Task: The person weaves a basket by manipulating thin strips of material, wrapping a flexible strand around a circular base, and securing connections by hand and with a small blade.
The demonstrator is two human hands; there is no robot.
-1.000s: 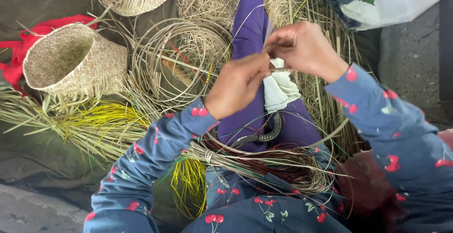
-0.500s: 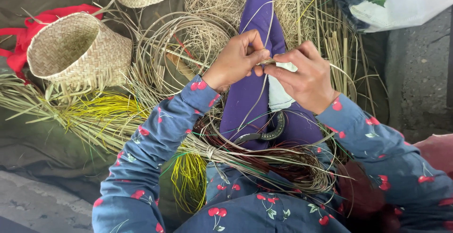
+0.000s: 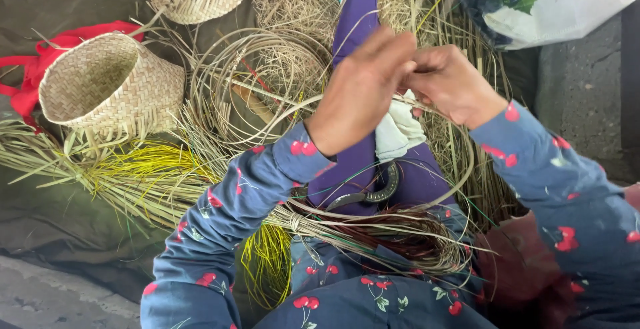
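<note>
Straw strand: we are pinching it between both sets of fingers, left hand meeting right hand above the white cloth.

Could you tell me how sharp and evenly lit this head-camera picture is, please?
Head view: soft, even daylight with no glare or hard shadows; the left hand and right hand are slightly motion-blurred, while the woven basket looks crisp.

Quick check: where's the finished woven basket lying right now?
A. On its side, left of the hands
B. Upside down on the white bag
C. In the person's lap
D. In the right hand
A: the basket lies tipped over, mouth showing, left of both hands.
</note>
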